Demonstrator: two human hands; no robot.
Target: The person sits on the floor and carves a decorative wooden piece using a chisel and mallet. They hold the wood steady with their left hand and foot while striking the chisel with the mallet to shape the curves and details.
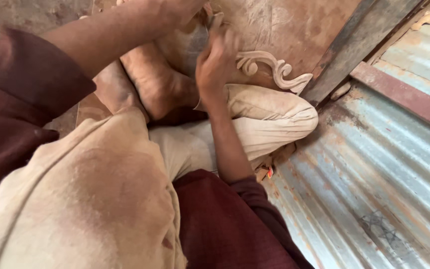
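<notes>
Nearest cam: bent knee in dusty beige trousers (90,199), maroon sleeves either side; person sits cross-legged on the floor, w/ bare feet (150,84) tucked against the wooden board (294,30), probably to pin it. Right hand (216,62) is curled tight around a thin tool handle (216,21), tip down on the board just beside the carved scroll piece (274,69); fist grip looks meant for pressure/control. Left hand (182,10) is at the top edge, mostly cut off; can't tell how open it is or what it has, the forearm reaches to the same spot. Scroll lies flat on the board, above the right knee, near a metal bar (359,40). Corrugated sheet (374,174) to the right. Count: 1 scroll, 1 tool seen, 2 feet, 2 hands, 1 board.
</notes>
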